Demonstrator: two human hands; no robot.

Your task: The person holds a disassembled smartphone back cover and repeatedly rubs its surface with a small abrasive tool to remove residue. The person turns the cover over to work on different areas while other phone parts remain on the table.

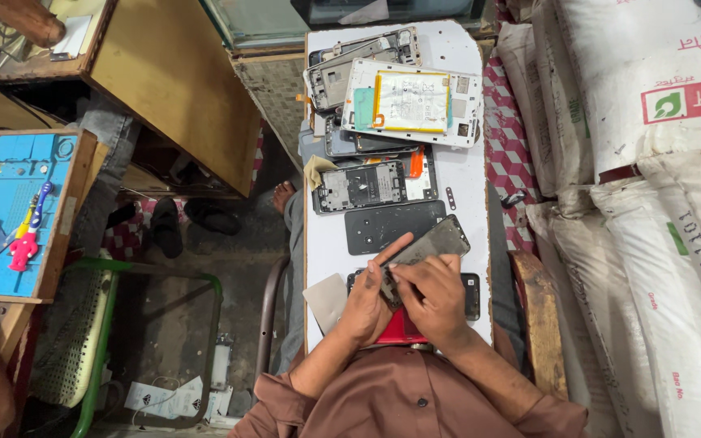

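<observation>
The person sat with a white board (464,57) across the lap and held a dark phone screen (434,243) over it with both hands. The left hand (367,304) was curled around the lower end of the screen, with its thumb lying along the screen's near edge. The right hand (432,296) was closed on the same end from the other side, its fingers bent and pinched on the edge. The far end of the screen stuck out past the hands, tilted up toward the right. Under the hands lay another dark phone (470,294), flat on the board, and a bit of something red (403,328) showed just below the wrists. A pale grey card (326,300) lay just beside the left hand. Farther up the board lay a black back cover (391,225), then an open phone frame (359,186) with its insides showing. Above that was a white phone body with a battery (411,101) in it, stacked on other phone frames. White sacks (651,162) were piled on the right of the board. Well off to the left sat a blue work mat (10,211) with a pink toothbrush (27,235) on it.
</observation>
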